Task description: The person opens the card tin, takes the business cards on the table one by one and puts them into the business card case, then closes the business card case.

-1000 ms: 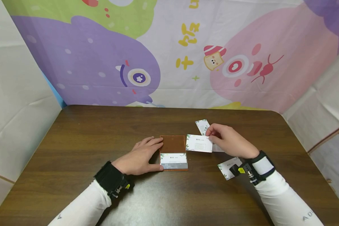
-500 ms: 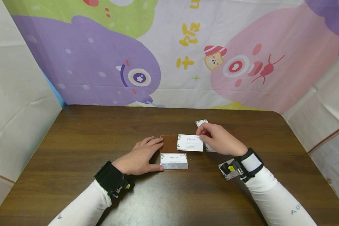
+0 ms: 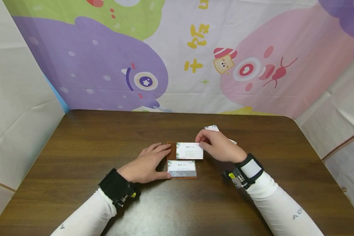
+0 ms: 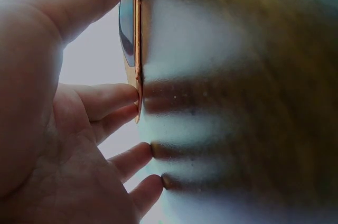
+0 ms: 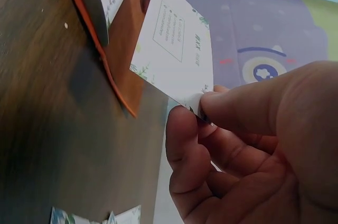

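A brown leather card holder (image 3: 172, 151) lies spread on the table, with a business card (image 3: 181, 165) tucked in its lower grey pocket. Along the holder's left edge my left hand (image 3: 146, 163) rests with spread fingers, the thumb touching the lower left corner. My right hand (image 3: 221, 146) pinches another white business card (image 3: 189, 150) by its right end, between thumb and fingers. This card is above the upper half of the holder and covers most of it. Leafy green print and small text show on it in the right wrist view.
Behind my right hand lies a loose card (image 3: 211, 127), partly hidden, and a white corner peeks out beside it. Under my right wrist another card is mostly covered. The brown wooden table (image 3: 121, 131) reaches back to a cartoon-printed cloth (image 3: 183, 95).
My right hand has moved left with the pinched card, from beside the card holder to above its upper half. My left hand stays in place.
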`<state>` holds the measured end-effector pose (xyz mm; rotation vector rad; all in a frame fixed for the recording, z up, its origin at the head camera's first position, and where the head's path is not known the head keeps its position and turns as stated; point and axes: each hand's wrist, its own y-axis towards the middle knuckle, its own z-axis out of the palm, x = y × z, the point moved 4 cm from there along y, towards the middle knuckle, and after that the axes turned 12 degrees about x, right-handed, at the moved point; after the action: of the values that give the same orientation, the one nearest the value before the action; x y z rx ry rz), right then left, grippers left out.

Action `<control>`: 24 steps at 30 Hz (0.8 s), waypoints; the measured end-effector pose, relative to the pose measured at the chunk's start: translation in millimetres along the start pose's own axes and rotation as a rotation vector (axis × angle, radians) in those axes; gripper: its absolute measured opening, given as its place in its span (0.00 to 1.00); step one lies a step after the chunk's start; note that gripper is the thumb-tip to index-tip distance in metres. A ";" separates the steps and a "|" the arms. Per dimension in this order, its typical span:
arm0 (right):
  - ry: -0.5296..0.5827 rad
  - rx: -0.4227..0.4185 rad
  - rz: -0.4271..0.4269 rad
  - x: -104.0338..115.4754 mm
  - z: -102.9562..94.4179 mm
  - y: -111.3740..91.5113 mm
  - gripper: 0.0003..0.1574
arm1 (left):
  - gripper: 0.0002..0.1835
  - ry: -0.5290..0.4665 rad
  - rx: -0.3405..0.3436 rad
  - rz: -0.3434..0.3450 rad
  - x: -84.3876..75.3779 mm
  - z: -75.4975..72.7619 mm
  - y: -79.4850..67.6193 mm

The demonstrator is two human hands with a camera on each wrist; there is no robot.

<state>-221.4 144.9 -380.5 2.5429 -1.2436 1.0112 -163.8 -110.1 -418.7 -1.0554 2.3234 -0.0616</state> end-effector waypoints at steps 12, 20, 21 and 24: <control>0.007 0.050 -0.003 6.5 14.2 12.9 0.06 | 0.48 -0.001 -0.001 -0.002 0.4 -0.3 0.7; 0.015 0.054 -0.005 7.9 20.6 16.5 0.06 | 0.47 0.004 -0.010 0.000 1.1 -0.1 0.7; 0.016 0.056 -0.003 7.7 21.6 16.9 0.05 | 0.47 0.005 -0.011 0.002 1.2 -0.1 0.6; 0.018 0.066 0.002 7.8 23.7 17.2 0.05 | 0.47 0.007 -0.015 0.006 1.6 0.0 0.4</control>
<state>-218.7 119.4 -396.6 2.5753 -1.2288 1.0905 -164.9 -110.9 -419.6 -1.0571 2.3363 -0.0455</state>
